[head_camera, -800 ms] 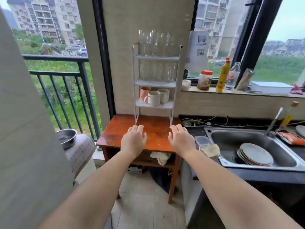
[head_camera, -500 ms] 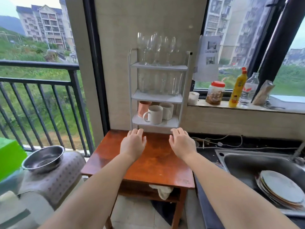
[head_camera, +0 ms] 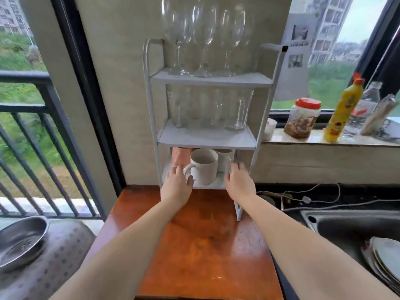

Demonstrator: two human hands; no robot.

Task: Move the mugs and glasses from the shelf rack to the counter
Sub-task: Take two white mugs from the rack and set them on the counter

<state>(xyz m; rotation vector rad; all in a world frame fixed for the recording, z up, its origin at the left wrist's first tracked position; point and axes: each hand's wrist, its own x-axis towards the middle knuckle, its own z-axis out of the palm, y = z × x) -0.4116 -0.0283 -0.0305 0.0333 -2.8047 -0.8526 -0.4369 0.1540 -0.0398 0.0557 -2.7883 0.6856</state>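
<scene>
Both hands — left hand [head_camera: 176,188] and right hand [head_camera: 239,182], fingers spread, holding nothing — flank the front white mug [head_camera: 203,166] on the shelf rack [head_camera: 207,140] bottom tier — the reach; next, probably grip it, lift to the desk [head_camera: 205,245].

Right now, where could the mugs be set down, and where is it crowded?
The wooden table top shows a bare patch in front of the rack, between the two forearms. The sink holds plates, and the windowsill is lined with a jar and bottles.
</scene>
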